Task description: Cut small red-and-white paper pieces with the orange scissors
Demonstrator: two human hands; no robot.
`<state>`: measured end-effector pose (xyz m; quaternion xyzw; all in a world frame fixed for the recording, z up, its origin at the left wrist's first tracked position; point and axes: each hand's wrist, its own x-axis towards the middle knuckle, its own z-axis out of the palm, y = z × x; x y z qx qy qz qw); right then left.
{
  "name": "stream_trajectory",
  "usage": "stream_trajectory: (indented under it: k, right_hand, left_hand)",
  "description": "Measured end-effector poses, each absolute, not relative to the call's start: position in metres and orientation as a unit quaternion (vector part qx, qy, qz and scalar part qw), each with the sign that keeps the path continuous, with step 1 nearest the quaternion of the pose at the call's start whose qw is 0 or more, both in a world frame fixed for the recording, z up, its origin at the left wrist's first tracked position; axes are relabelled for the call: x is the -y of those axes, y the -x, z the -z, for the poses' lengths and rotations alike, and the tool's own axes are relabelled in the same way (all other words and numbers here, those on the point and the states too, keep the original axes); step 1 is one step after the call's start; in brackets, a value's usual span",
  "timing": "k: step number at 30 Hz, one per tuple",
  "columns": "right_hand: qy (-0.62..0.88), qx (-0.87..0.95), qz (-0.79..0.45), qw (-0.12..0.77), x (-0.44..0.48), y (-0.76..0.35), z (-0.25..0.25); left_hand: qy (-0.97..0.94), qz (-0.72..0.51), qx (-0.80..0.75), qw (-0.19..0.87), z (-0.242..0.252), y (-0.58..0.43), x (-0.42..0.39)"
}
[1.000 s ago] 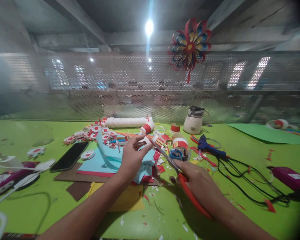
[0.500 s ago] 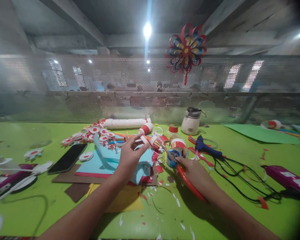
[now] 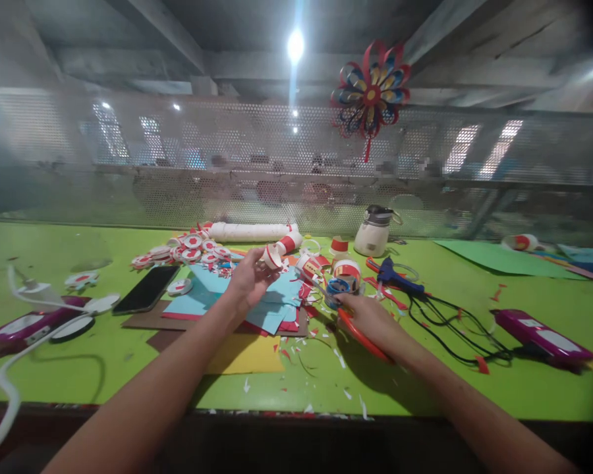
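Note:
My left hand (image 3: 250,282) grips a small white cut-down paper cup piece (image 3: 273,257) between thumb and fingers, above the light blue paper sheets (image 3: 281,299). In my right hand (image 3: 370,319) are scissors (image 3: 362,337) with orange-red handles, fingers wrapped round them. Their blades point forward and left, apart from the piece in my left hand. Just beyond the right hand sits a roll of blue tape (image 3: 337,287). Red and white cup parts (image 3: 346,268) stand behind that roll, and another cut cup (image 3: 309,264) lies on its side near the blade tips.
Several red-and-white discs (image 3: 192,241) are heaped at the back left, by a phone (image 3: 147,289) and a row of stacked white cups (image 3: 252,231). A white bottle (image 3: 372,232), blue glue gun (image 3: 400,276) with black cord, and purple power strip (image 3: 543,337) occupy the right side.
My left hand has drawn the cup piece left and away from the scissor blades, turning it. My right hand stays near the tape roll. The view has tilted down, showing the table's front edge.

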<state>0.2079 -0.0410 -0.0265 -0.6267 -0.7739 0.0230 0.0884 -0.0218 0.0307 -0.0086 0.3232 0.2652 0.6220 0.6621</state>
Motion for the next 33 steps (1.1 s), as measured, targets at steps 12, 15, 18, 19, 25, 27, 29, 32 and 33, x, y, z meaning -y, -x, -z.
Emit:
stream_trajectory:
  k: [12,15,18,19,25,27,29,32,33]
  right_hand:
    - [0.597,0.799,0.072,0.007,0.074,-0.217,0.020]
    - [0.596,0.798,0.091,-0.010,0.090,-0.226,0.019]
    - [0.591,0.800,0.103,-0.020,0.098,-0.230,0.017]
    - [0.588,0.802,0.104,-0.023,0.099,-0.231,0.017]
    - [0.579,0.810,0.089,-0.033,0.090,-0.238,0.026]
    - [0.580,0.810,0.083,-0.033,0.089,-0.241,0.032]
    - [0.584,0.807,0.081,-0.028,0.090,-0.245,0.037]
    - [0.591,0.803,0.083,-0.017,0.091,-0.248,0.043]
    - [0.590,0.803,0.083,-0.013,0.091,-0.248,0.044]
  left_hand:
    - [-0.351,-0.573,-0.166,0.722,-0.002,0.035,-0.034]
    - [-0.348,-0.583,-0.179,0.712,-0.009,0.033,-0.036]
    - [-0.354,-0.592,-0.186,0.700,-0.014,0.033,-0.033]
    - [-0.358,-0.592,-0.187,0.697,-0.014,0.033,-0.031]
    - [-0.371,-0.586,-0.233,0.682,0.016,0.048,-0.012]
    - [-0.370,-0.583,-0.259,0.676,0.030,0.056,-0.009]
    - [-0.366,-0.584,-0.281,0.667,0.042,0.063,-0.008]
    - [-0.356,-0.590,-0.301,0.659,0.052,0.068,-0.011]
    - [-0.355,-0.589,-0.305,0.658,0.053,0.069,-0.013]
